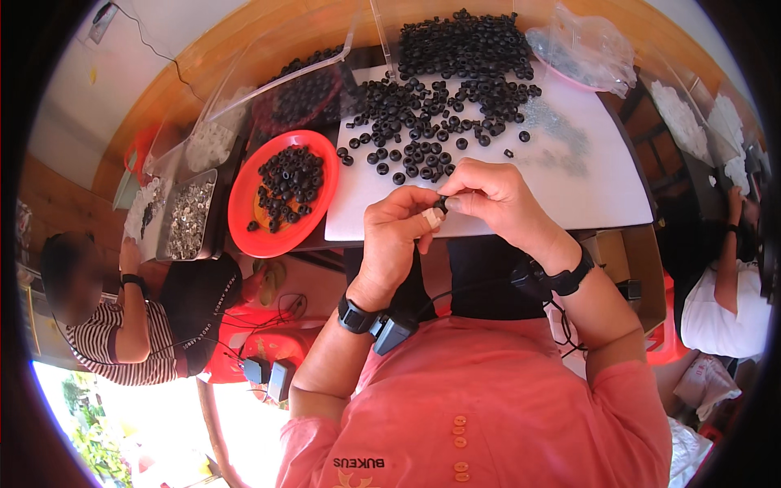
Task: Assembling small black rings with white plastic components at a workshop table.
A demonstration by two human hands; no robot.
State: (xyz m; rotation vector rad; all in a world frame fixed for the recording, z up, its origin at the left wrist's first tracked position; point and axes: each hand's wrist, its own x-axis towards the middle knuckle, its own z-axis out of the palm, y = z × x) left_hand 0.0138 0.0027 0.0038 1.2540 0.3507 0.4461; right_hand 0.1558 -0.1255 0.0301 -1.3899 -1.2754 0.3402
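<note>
My left hand (394,226) and my right hand (498,198) meet over the near edge of a white board (366,213). Between their fingertips is a small round black piece (440,204), pinched from both sides; its finer shape is partly hidden. A pale wrap covers the tip of my left thumb. Just beyond my hands lie loose black ring-like pieces (427,159) with holes, thickening into a heap (464,45) at the far side. To the left, an oval red plate (240,213) carries more such black pieces (291,180).
Small clear bits (561,134) lie scattered on the board's right. A plastic bag (598,53) sits in a pink bowl at the far right. A tray of small metal parts (192,218) stands left of the plate. One person (122,325) works at left, another (724,301) at right.
</note>
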